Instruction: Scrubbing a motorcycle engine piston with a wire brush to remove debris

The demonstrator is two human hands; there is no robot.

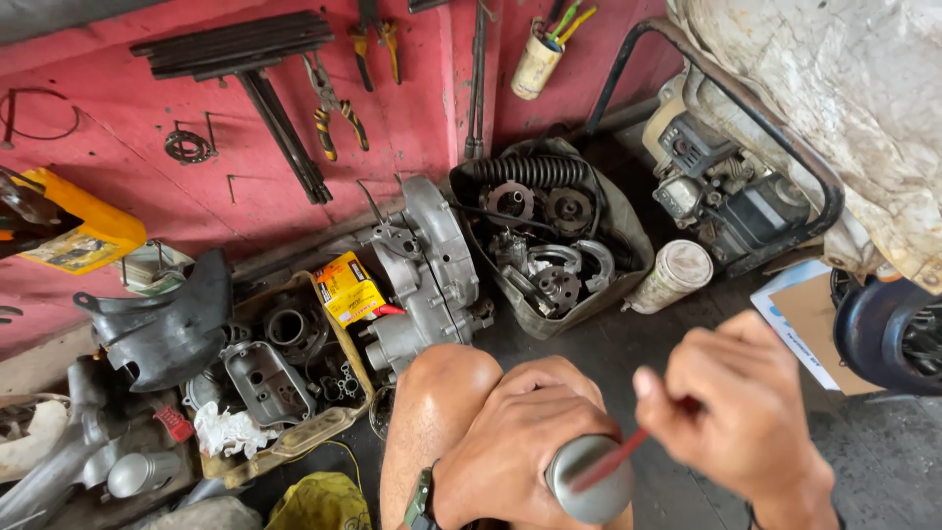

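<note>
Above the bent knee, the left hand [515,447] is wrapped around a rounded grey metal part [589,479], while the right hand [731,412] pinches a thin red tool [613,458] on its surface, work seemingly unfinished.

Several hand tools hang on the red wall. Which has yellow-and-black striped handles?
The pliers hanging mid-wall, right of the dark T-shaped tool; its handles are plain black.
</note>
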